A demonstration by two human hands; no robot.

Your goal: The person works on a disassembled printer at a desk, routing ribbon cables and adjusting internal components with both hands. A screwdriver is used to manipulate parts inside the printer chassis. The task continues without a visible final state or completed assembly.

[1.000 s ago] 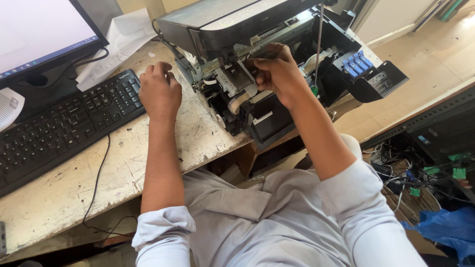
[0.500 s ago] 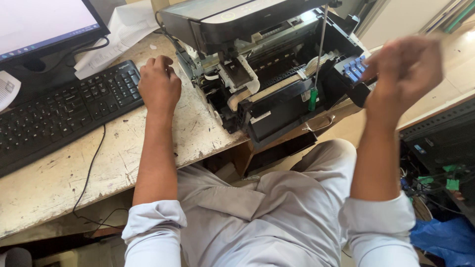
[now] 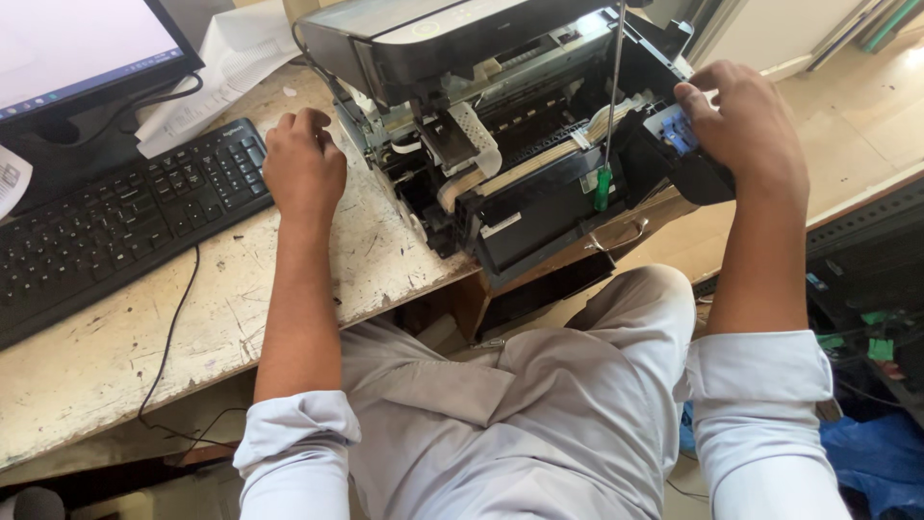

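Black opened printer (image 3: 539, 193) sits at the desk (image 3: 115, 337) edge; the right hand (image 3: 746, 120) curls its fingers onto the blue ink cartridges (image 3: 674, 130) at its right side; the left hand (image 3: 303, 164) rests loosely fisted beside the keyboard (image 3: 115, 221), holding nothing visible

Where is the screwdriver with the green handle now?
In the head view, the screwdriver stands upright inside the open printer, right of centre, just left of the right hand.
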